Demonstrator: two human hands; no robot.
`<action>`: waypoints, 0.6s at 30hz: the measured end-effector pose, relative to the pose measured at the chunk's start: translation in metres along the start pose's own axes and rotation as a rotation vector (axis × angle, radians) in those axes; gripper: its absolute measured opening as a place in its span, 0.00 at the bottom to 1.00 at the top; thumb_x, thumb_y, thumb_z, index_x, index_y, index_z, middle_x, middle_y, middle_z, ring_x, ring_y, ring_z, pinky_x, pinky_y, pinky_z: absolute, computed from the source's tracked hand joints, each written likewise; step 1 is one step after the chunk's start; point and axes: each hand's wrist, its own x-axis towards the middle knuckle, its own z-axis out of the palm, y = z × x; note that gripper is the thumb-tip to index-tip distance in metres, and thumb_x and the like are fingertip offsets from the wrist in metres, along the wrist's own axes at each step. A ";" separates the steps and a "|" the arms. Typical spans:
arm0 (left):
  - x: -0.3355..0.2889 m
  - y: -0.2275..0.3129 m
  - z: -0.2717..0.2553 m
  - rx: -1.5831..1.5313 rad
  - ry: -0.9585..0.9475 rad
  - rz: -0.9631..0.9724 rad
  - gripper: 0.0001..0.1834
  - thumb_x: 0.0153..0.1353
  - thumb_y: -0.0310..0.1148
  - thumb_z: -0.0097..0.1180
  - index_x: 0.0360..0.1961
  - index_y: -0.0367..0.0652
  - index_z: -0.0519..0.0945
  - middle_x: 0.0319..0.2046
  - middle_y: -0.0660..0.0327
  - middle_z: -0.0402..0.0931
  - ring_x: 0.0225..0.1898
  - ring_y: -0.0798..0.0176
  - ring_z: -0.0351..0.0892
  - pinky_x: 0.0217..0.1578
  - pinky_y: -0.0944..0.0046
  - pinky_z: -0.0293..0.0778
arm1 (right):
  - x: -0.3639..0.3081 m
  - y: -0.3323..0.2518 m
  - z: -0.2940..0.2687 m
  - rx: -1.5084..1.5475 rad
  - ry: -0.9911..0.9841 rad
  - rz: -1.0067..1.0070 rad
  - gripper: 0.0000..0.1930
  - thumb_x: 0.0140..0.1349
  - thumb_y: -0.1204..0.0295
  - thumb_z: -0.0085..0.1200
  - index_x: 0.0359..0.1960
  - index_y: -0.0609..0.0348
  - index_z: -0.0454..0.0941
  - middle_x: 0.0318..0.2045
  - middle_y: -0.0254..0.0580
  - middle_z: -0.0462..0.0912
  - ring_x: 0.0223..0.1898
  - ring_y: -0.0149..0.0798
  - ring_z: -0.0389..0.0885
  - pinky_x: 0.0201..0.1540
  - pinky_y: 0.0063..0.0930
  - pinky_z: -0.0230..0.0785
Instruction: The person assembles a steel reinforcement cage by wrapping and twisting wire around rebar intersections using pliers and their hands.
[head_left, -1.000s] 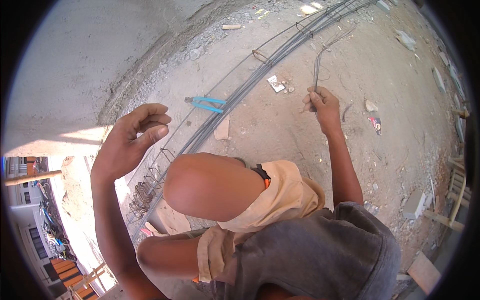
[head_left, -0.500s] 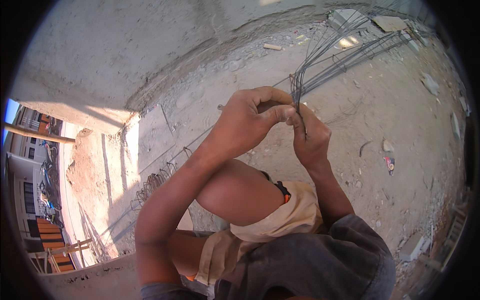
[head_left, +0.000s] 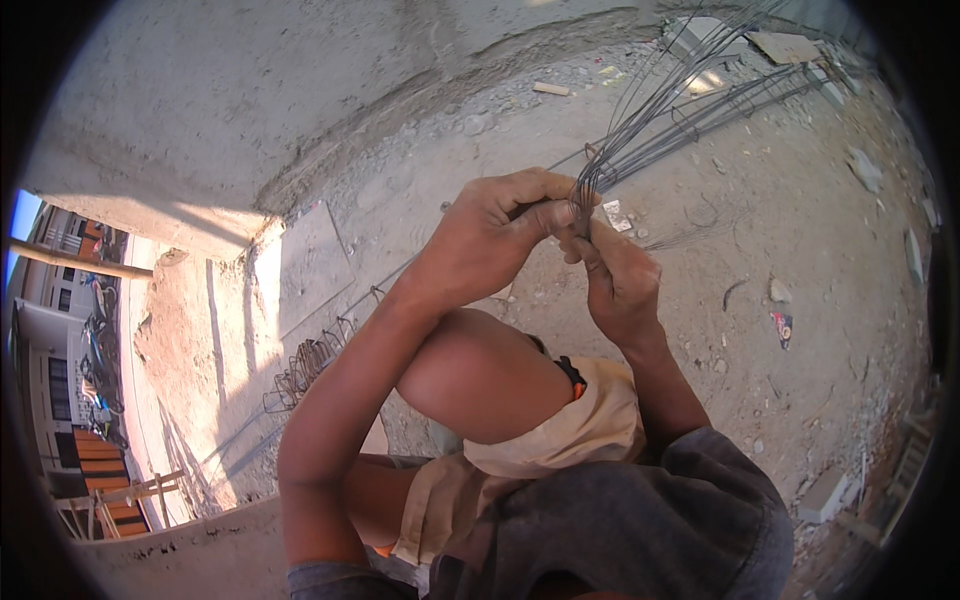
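Note:
A bundle of thin dark tie wires (head_left: 622,128) fans out up and to the right from between my hands. My left hand (head_left: 510,225) pinches the wires near their gathered end, thumb against fingers. Just below and to the right, my right hand (head_left: 618,280) is closed on the same end, its thumb and fingertips pressed together. The tips of the wires are partly hidden by my fingers. Behind the bundle, long steel reinforcing bars (head_left: 700,128) with bent stirrups lie on the ground.
Several bent stirrups (head_left: 310,362) are heaped on a bar left of my knee. A concrete wall (head_left: 250,110) rises at the far side. Broken slabs (head_left: 780,47) and rubble lie at the far right. Beside the wall opening rests a flat board (head_left: 313,265).
The wires have tilted further right and their gathered end shows more between my hands. My left fingers have shifted slightly left along the bundle.

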 end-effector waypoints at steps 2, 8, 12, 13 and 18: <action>-0.001 0.000 0.000 -0.128 -0.032 -0.013 0.14 0.65 0.31 0.57 0.49 0.36 0.80 0.38 0.60 0.83 0.40 0.68 0.81 0.44 0.66 0.76 | -0.001 -0.003 0.000 0.075 -0.037 0.030 0.11 0.64 0.82 0.52 0.47 0.70 0.78 0.26 0.46 0.83 0.27 0.37 0.84 0.30 0.29 0.74; -0.001 -0.011 -0.004 -0.239 -0.130 0.020 0.12 0.68 0.34 0.55 0.45 0.36 0.79 0.35 0.62 0.81 0.36 0.68 0.80 0.41 0.68 0.75 | 0.003 -0.013 -0.002 0.280 -0.105 0.057 0.10 0.67 0.79 0.50 0.47 0.70 0.77 0.25 0.43 0.82 0.24 0.33 0.80 0.29 0.27 0.74; -0.004 -0.006 -0.004 0.044 0.023 0.070 0.12 0.70 0.37 0.53 0.42 0.38 0.78 0.33 0.63 0.79 0.36 0.71 0.76 0.37 0.70 0.71 | 0.001 -0.014 -0.001 0.286 -0.151 0.126 0.15 0.62 0.79 0.53 0.50 0.67 0.77 0.28 0.48 0.84 0.30 0.46 0.85 0.32 0.35 0.75; -0.004 -0.008 -0.005 0.019 0.089 0.075 0.12 0.70 0.37 0.52 0.42 0.38 0.77 0.34 0.64 0.78 0.37 0.72 0.75 0.36 0.70 0.70 | 0.000 -0.013 -0.001 0.254 -0.162 0.118 0.14 0.61 0.80 0.54 0.49 0.67 0.77 0.29 0.48 0.83 0.29 0.47 0.84 0.31 0.36 0.75; 0.003 -0.008 -0.015 -0.212 0.490 0.177 0.10 0.71 0.36 0.50 0.43 0.39 0.75 0.36 0.64 0.77 0.39 0.69 0.76 0.37 0.67 0.69 | -0.009 0.000 -0.001 0.029 -0.258 0.016 0.11 0.60 0.83 0.53 0.45 0.67 0.77 0.26 0.46 0.82 0.25 0.44 0.82 0.30 0.33 0.74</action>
